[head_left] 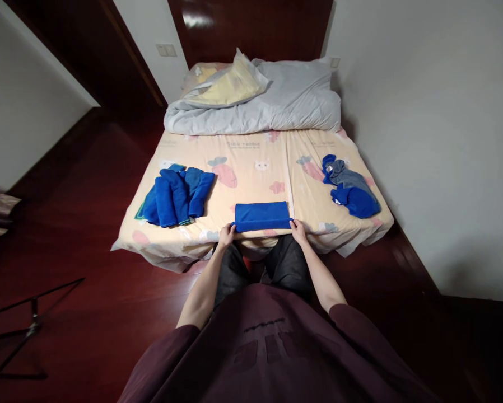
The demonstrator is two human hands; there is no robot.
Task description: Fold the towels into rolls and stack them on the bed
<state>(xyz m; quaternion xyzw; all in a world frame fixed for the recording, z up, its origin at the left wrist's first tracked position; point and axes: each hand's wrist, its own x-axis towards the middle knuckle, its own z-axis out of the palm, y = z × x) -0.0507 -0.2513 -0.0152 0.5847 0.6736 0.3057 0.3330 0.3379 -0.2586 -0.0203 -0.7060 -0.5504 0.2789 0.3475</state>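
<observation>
A blue towel (262,212) lies flat as a neat rectangle at the front edge of the bed, its near edge turned over in a narrow fold. My left hand (227,233) pinches the near left corner of that fold. At the near right corner, my right hand (298,230) grips the other end, so the edge is stretched between both hands. To the left sit several rolled blue towels (179,196) in a pile. On the right is a loose, crumpled heap of blue and grey cloths (352,187).
The bed's sheet (255,168) is cream with carrot and rabbit prints. A grey quilt (293,95) is bunched near the headboard (251,28). Black tripod legs (33,324) stand on the dark red floor at lower left. A white wall (436,140) rises on the right.
</observation>
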